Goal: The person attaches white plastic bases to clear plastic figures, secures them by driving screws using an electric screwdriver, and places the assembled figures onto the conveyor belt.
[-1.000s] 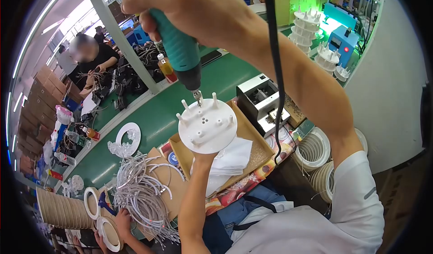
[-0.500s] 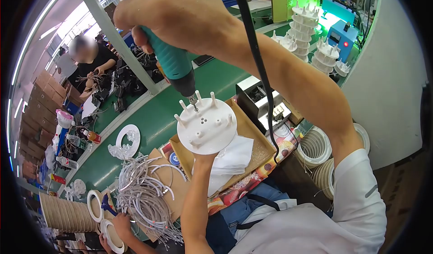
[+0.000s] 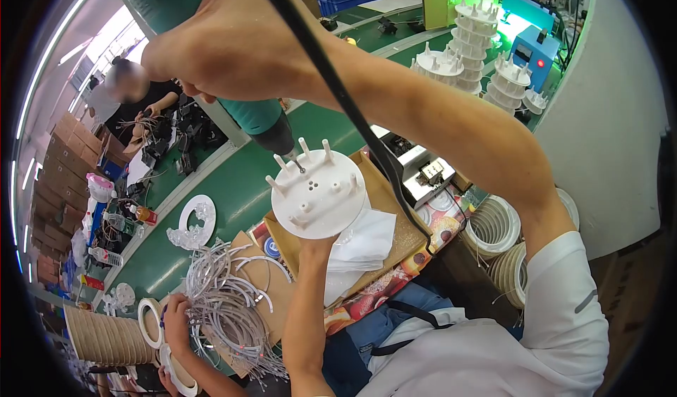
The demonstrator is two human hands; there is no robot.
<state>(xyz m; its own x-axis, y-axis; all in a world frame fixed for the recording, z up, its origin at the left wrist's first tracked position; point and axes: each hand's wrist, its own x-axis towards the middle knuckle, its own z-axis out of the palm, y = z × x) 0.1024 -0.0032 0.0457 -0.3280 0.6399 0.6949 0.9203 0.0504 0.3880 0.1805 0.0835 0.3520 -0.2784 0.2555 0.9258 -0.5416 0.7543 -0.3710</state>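
My right hand (image 3: 211, 51) is wrapped round a teal power drill (image 3: 250, 115), which is tilted, its black chuck pointing down to the right. The bit's tip meets the face of a round white plastic disc (image 3: 321, 217), near the pegs on its far edge. This disc has several upright pegs and small holes in the middle. From below, my left hand (image 3: 319, 245) holds it up; most of its fingers are hidden under the disc. Beneath lies a shallow cardboard tray (image 3: 384, 185) with white sheets (image 3: 363, 249) in it.
A black cable (image 3: 331, 90) hangs across my right forearm. Left of the tray is a bundle of pale wires (image 3: 226, 305), with a co-worker's hand (image 3: 176, 319) beside it. Stacked white pegged discs (image 3: 472, 44) stand at the back right. A metal device (image 3: 423, 175) sits right of the tray.
My right hand and the drill have swung left, and the drill leans more. The disc has shifted slightly left and up. The co-worker's hand has moved up beside the wires.
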